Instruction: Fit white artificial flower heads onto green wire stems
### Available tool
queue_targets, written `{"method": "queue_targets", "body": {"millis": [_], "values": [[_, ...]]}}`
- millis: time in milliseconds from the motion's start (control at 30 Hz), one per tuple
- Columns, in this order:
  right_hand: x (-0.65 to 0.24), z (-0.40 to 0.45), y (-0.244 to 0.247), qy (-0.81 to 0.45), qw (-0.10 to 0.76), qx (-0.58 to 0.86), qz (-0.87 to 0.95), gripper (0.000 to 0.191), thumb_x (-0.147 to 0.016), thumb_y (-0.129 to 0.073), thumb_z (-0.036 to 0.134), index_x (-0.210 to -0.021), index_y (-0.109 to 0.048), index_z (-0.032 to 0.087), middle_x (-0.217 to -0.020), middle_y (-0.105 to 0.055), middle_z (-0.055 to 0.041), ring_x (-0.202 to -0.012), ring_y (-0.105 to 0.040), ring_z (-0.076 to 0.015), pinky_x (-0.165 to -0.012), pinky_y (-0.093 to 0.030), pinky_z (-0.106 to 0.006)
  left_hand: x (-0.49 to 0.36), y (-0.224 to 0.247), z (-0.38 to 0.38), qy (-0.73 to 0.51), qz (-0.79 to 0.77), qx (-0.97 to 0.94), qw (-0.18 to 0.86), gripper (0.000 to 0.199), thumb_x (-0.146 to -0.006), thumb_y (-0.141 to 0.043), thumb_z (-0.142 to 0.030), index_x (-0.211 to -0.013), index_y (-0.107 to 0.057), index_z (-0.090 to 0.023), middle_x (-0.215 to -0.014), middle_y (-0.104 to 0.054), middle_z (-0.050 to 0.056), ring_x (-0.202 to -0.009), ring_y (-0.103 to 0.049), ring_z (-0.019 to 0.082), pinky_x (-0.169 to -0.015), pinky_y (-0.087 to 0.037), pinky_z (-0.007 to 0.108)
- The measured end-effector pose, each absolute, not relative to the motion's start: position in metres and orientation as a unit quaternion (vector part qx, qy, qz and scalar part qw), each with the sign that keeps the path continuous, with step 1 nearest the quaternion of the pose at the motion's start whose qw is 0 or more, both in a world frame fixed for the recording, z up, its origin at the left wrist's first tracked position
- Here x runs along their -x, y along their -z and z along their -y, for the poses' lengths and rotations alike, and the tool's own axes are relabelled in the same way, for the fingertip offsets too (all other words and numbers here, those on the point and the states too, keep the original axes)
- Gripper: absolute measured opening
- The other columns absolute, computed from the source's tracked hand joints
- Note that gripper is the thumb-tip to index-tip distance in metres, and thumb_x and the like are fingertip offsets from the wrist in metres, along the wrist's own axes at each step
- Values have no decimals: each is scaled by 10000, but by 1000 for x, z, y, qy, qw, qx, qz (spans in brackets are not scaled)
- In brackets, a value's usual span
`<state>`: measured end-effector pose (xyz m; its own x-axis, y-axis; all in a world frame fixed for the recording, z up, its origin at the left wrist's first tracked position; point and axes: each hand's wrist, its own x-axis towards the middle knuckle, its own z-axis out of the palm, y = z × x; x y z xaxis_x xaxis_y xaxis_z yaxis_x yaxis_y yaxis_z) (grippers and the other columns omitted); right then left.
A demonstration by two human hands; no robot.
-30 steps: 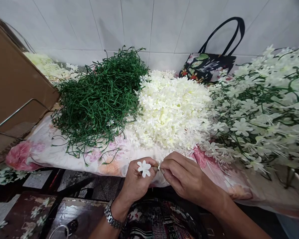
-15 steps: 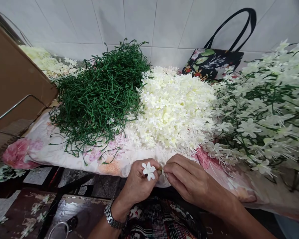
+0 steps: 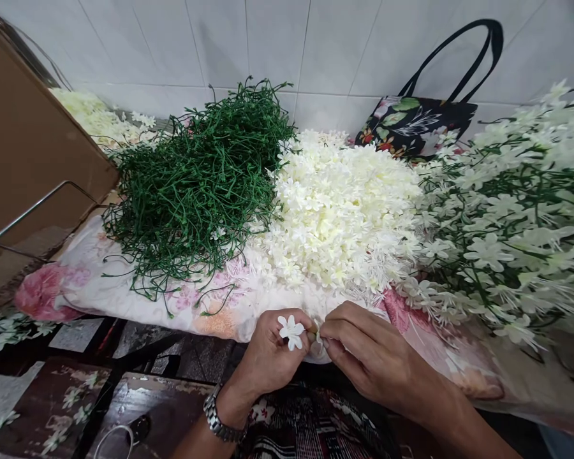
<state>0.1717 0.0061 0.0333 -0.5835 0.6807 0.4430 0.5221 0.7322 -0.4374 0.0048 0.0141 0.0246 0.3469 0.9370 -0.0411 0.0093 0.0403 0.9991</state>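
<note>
Close to my body, at the front edge of the flowered cloth [image 3: 263,303], both hands are together. My left hand [image 3: 277,357], with a metal watch [image 3: 219,414] on its wrist, is closed around an artificial flower; the white bloom [image 3: 291,331] sticks out over the fist and its stem is hidden. My right hand [image 3: 368,350] pinches a small pale piece, perhaps a petal, right beside the left fingertips. Just beyond lie a heap of loose white flower heads [image 3: 339,217] and, to its left, a heap of green plastic stems [image 3: 196,185].
Finished-looking white flowers on green stems [image 3: 502,223] pile up at the right. A black floral bag [image 3: 416,124] leans on the tiled wall [image 3: 268,51]. At the left stand a cardboard box [image 3: 33,146] and a wire handle [image 3: 33,210]. Fallen blossoms lie on a brown stool [image 3: 33,408].
The whole view has shifted slightly, so everything sits a little further right. Both hands keep nearly the same pose, fingertips still close together, with the white bloom in the left fist.
</note>
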Motion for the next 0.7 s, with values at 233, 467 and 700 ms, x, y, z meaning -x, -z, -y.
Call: {"method": "queue_targets", "body": {"millis": [233, 467, 700], "values": [[-171, -5, -34, -124, 286, 337, 888, 153, -893, -399, 51, -867, -533, 121, -733, -522, -56, -704, -479, -154, -596, -411, -279, -5, -27, -16, -376, -420, -598, 570, 146, -684, -423, -200, -540, -424, -177, -492, -327, -50, -477, -271, 82, -433, -230, 209], [-166, -8, -39, -86, 267, 349, 894, 243, -900, -321, 53, -786, -516, 140, -700, -507, -53, -665, -459, -157, -574, -399, -274, -5, -22, -17, -373, -435, -632, 522, 215, -758, -402, -236, -553, -354, -193, -511, -282, -47, -486, -260, 93, -440, -226, 217], [-163, -9, -41, -51, 250, 354, 900, 235, -855, -330, 8, -807, -529, 123, -718, -518, -65, -674, -450, -165, -577, -409, -276, -7, -20, -20, -392, -413, -646, 509, 246, -776, -387, -284, -556, -314, -202, -522, -234, -48, -481, -224, 94, -422, -209, 214]]}}
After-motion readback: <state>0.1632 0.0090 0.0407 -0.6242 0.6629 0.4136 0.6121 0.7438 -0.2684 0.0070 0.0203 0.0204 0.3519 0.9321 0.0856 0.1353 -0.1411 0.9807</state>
